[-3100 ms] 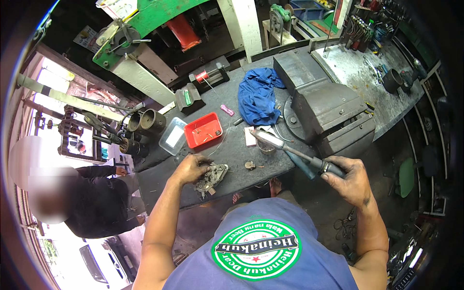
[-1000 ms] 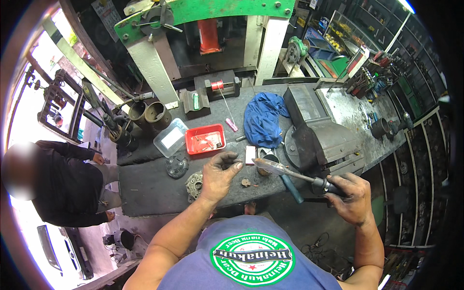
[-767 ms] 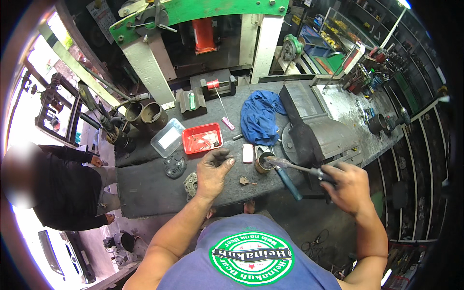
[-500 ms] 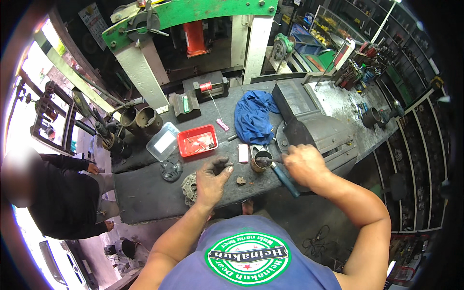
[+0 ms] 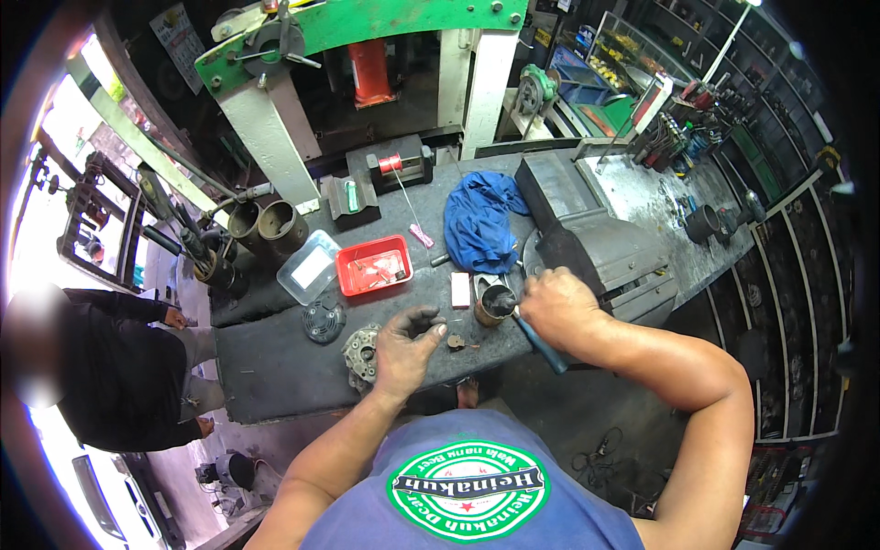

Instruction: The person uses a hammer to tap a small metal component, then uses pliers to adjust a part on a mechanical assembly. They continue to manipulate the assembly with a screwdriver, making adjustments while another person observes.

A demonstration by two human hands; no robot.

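My right hand (image 5: 559, 307) is closed around a thin dark stick-like tool, mostly hidden by the fist. The tool's end reaches into a small round can (image 5: 493, 317) with dark, greasy-looking contents. My left hand (image 5: 406, 353), its fingertips blackened, is loosely curled with thumb and fingers apart and nothing visible between them. Beside its wrist lies a round metal housing (image 5: 361, 356) with holes. A small brownish part (image 5: 457, 342) sits between that hand and the can. Under my right hand, a blue-green handle (image 5: 543, 346) sticks out over the bench edge.
A red tray (image 5: 374, 284) with small parts, a clear plastic container (image 5: 298, 286) and a dark round cover (image 5: 323, 322) stand left. Beyond the can are a small white-and-red box (image 5: 460, 290), a blue cloth (image 5: 481, 225) and a large vise (image 5: 610, 261). A person (image 5: 119, 367) stands at left.
My right hand has shifted slightly left and toward the can, and the tool's end has dipped into it. My left hand has moved a little right and its fingers have loosened.
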